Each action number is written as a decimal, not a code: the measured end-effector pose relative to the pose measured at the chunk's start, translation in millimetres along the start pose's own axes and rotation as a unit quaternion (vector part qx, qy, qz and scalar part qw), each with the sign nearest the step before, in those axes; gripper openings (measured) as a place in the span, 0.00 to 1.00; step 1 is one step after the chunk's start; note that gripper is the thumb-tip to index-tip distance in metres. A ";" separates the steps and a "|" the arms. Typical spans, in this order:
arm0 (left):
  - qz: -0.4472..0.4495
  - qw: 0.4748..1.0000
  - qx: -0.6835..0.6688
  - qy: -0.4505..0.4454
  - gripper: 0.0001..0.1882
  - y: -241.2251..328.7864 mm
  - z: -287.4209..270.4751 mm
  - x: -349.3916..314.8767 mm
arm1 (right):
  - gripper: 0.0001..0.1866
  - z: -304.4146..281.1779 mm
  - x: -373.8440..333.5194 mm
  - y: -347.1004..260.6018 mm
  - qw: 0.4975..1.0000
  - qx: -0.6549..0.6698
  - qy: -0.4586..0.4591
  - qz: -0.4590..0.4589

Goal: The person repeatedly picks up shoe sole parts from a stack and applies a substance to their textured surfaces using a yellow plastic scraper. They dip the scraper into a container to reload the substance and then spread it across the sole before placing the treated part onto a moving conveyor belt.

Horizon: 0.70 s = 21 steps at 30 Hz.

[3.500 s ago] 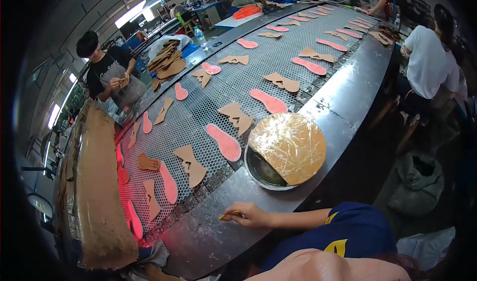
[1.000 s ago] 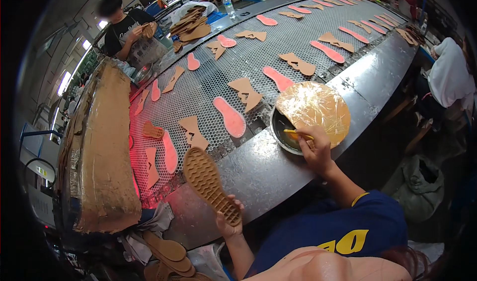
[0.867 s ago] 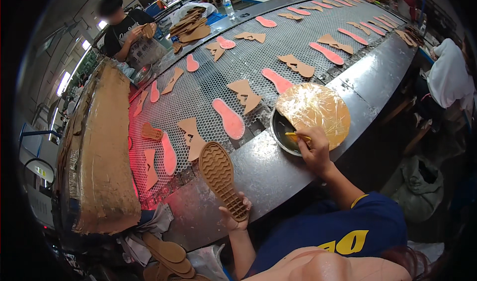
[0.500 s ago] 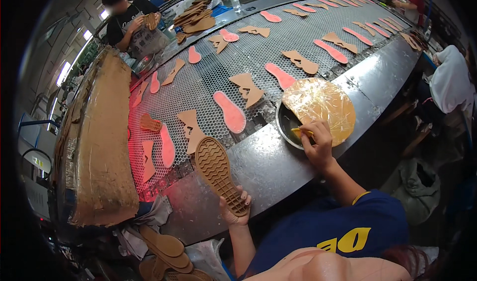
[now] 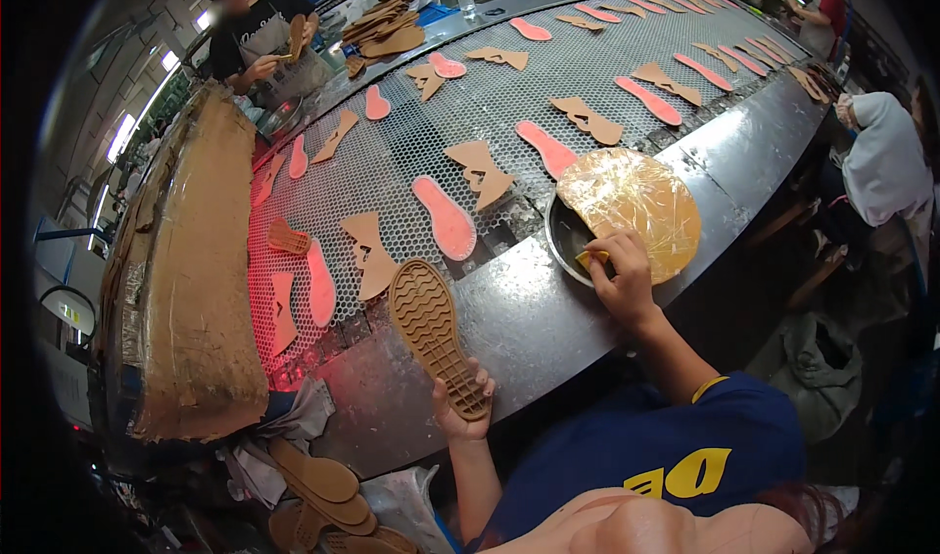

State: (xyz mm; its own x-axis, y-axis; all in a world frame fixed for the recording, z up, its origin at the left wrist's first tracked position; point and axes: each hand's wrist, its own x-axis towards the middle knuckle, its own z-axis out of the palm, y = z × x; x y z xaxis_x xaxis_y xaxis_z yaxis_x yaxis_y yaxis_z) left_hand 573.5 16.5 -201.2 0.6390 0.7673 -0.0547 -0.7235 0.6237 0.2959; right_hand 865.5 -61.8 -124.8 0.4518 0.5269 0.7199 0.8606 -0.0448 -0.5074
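Note:
My left hand [image 5: 457,418] grips the heel end of a brown shoe sole [image 5: 424,309], its zigzag and grid tread towards me and its toe pointing away. The sole is held above the metal table edge. My right hand [image 5: 624,278] pinches a small yellow piece [image 5: 590,258], perhaps a sponge, at the opening of a round metal bowl [image 5: 551,243]. A round yellowish board [image 5: 636,197], glossy with dried streaks, covers much of the bowl. The bowl's contents look dark and are mostly hidden.
A mesh conveyor [image 5: 382,187] carries pink insoles [image 5: 444,218] and tan cut-outs [image 5: 479,174]. Cardboard [image 5: 196,280] covers a housing at left. Brown soles [image 5: 328,478] are stacked below the table edge. Across the belt, a co-worker [image 5: 264,40] handles a sole; others are at right.
The pieces on the conveyor have shifted slightly left. My right hand has moved a little at the bowl, and the sole's toe has tipped slightly. The co-worker's sole has turned upright.

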 end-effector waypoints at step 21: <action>-0.020 1.000 -0.009 -0.004 0.27 2.9 -9.7 8.7 | 0.08 2.7 -3.1 0.7 0.999 0.026 0.025 -0.005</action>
State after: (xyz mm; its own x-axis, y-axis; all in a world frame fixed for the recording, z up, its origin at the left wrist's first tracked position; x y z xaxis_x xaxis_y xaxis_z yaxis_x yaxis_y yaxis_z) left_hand 574.4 26.4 -210.1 0.6687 0.7412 -0.0588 -0.7027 0.6559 0.2756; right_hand 864.1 -61.1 -128.7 0.4557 0.4847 0.7466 0.8520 0.0053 -0.5235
